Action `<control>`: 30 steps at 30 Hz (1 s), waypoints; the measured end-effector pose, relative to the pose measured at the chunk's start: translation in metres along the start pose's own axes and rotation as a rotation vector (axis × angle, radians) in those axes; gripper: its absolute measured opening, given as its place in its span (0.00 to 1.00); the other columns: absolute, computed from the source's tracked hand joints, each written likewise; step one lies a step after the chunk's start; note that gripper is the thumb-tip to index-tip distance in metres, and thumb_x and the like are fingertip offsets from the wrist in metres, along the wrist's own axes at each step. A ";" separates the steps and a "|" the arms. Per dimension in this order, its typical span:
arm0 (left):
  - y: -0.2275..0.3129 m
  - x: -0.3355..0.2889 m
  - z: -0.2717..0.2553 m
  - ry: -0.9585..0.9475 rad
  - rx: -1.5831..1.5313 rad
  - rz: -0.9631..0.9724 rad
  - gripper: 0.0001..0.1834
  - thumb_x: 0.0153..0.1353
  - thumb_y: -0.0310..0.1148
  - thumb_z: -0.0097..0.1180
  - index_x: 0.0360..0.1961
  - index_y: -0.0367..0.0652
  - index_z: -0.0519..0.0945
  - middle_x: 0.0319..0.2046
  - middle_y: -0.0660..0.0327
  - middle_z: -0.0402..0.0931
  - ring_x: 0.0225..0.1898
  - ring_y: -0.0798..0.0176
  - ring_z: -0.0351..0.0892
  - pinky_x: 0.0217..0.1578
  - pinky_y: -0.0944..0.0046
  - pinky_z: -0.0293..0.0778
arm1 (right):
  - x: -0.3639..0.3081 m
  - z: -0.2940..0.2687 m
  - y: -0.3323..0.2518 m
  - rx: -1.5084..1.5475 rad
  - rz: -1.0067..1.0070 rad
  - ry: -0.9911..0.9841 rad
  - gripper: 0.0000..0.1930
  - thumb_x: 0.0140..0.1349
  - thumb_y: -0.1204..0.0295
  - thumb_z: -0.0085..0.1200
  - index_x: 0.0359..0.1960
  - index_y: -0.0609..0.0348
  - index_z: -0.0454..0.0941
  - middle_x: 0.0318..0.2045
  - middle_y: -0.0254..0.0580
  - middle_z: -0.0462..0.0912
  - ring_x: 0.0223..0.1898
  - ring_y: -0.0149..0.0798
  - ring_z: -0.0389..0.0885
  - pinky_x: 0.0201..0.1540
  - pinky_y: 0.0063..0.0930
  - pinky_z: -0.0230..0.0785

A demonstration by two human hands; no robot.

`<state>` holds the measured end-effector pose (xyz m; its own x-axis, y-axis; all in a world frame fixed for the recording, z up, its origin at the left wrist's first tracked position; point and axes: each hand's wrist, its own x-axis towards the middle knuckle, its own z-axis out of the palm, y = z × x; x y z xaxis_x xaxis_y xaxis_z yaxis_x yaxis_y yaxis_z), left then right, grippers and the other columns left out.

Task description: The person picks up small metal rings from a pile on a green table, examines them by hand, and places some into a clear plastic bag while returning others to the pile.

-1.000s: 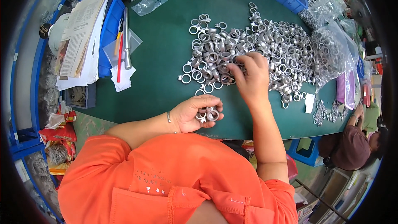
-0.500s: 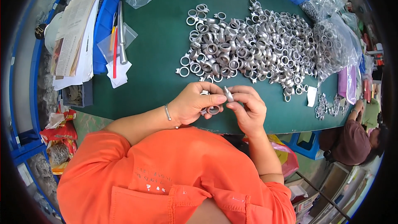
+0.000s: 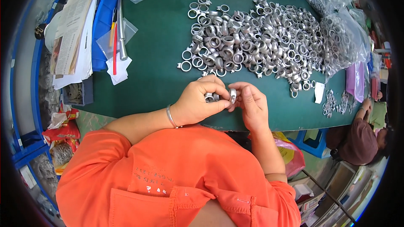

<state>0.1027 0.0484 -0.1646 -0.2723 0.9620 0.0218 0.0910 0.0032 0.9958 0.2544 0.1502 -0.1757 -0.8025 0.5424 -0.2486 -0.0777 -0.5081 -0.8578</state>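
Note:
My left hand (image 3: 203,97) is closed around several silver-grey metal rings (image 3: 209,97), partly hidden by its fingers. Its thumb and forefinger reach a single metal ring (image 3: 232,96) that stands on edge between my two hands. On the other side of that ring, my right hand (image 3: 251,105) has its fingers bent in against it, with the thumb drawn up beside them. Just beyond my hands, a large heap of similar rings (image 3: 252,38) lies on the green table (image 3: 155,54).
At the left are a blue bin (image 3: 103,29), stacked papers (image 3: 75,33), a tapered metal rod (image 3: 121,38) and a red pen (image 3: 115,50). On the right lie a clear bag of rings (image 3: 343,42), a white paper slip (image 3: 319,92) and small ring clusters (image 3: 329,103). Another person (image 3: 357,138) sits beyond.
The ring between my hands has turned, showing more of its face. My right thumb has lifted away from it, and my left hand has rolled over the rings it holds.

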 end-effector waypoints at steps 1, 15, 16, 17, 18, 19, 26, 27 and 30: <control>0.001 0.000 0.000 -0.006 0.019 -0.002 0.06 0.45 0.24 0.62 0.27 0.42 0.81 0.28 0.64 0.74 0.35 0.67 0.73 0.38 0.67 0.69 | -0.001 0.001 0.001 -0.021 -0.033 0.001 0.12 0.64 0.72 0.47 0.44 0.68 0.72 0.29 0.41 0.78 0.28 0.29 0.76 0.32 0.20 0.70; -0.001 -0.002 0.002 0.180 -0.047 -0.010 0.08 0.46 0.20 0.61 0.27 0.39 0.75 0.30 0.62 0.72 0.32 0.69 0.73 0.33 0.70 0.70 | -0.002 0.001 0.010 0.269 -0.235 -0.085 0.14 0.56 0.85 0.49 0.46 0.65 0.69 0.48 0.56 0.73 0.49 0.45 0.74 0.50 0.35 0.70; 0.001 0.000 0.001 0.204 -0.049 -0.008 0.08 0.46 0.19 0.60 0.28 0.39 0.75 0.31 0.62 0.72 0.33 0.69 0.73 0.33 0.71 0.70 | -0.002 0.003 0.008 0.337 -0.189 -0.059 0.14 0.57 0.85 0.48 0.46 0.65 0.69 0.48 0.56 0.72 0.49 0.45 0.75 0.50 0.36 0.70; 0.003 0.003 0.000 0.272 0.157 0.235 0.08 0.46 0.17 0.59 0.27 0.39 0.74 0.31 0.61 0.71 0.32 0.69 0.74 0.30 0.70 0.72 | -0.001 0.000 0.013 0.393 -0.125 -0.086 0.13 0.63 0.77 0.43 0.48 0.65 0.68 0.49 0.56 0.72 0.49 0.46 0.74 0.52 0.40 0.68; 0.004 0.007 0.002 0.270 0.196 0.361 0.08 0.46 0.17 0.59 0.27 0.39 0.74 0.31 0.61 0.72 0.33 0.68 0.75 0.30 0.70 0.72 | 0.001 -0.001 0.017 0.497 -0.031 -0.091 0.15 0.64 0.72 0.41 0.50 0.65 0.68 0.49 0.55 0.72 0.49 0.46 0.74 0.52 0.42 0.68; 0.004 0.010 0.004 0.273 0.228 0.484 0.08 0.46 0.17 0.59 0.26 0.39 0.74 0.31 0.61 0.72 0.33 0.66 0.75 0.30 0.69 0.72 | 0.003 0.003 0.019 0.599 0.066 -0.097 0.17 0.66 0.67 0.38 0.51 0.65 0.68 0.49 0.53 0.73 0.49 0.46 0.73 0.52 0.43 0.67; 0.033 0.038 0.029 -0.262 0.484 0.694 0.12 0.40 0.29 0.66 0.30 0.47 0.80 0.37 0.62 0.74 0.44 0.55 0.73 0.50 0.51 0.65 | -0.024 -0.013 0.019 0.918 0.122 0.155 0.15 0.62 0.60 0.44 0.44 0.55 0.73 0.37 0.41 0.76 0.35 0.37 0.74 0.26 0.26 0.68; 0.032 0.040 0.030 -0.252 0.436 0.690 0.12 0.40 0.29 0.66 0.29 0.46 0.80 0.37 0.62 0.74 0.44 0.55 0.73 0.50 0.51 0.65 | -0.040 -0.028 0.020 0.888 0.083 0.154 0.14 0.61 0.61 0.46 0.44 0.55 0.73 0.36 0.41 0.75 0.33 0.37 0.73 0.22 0.25 0.66; 0.022 0.038 0.027 -0.134 0.288 0.552 0.06 0.44 0.20 0.62 0.26 0.39 0.79 0.29 0.57 0.76 0.31 0.58 0.76 0.33 0.65 0.72 | -0.105 -0.073 0.014 1.055 -0.165 0.135 0.14 0.56 0.65 0.50 0.43 0.52 0.75 0.34 0.43 0.73 0.27 0.35 0.66 0.17 0.18 0.59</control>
<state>0.1200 0.0923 -0.1447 0.0086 0.8687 0.4953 0.4426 -0.4475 0.7771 0.3808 0.1351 -0.1945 -0.6684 0.6938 -0.2680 -0.7022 -0.7074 -0.0800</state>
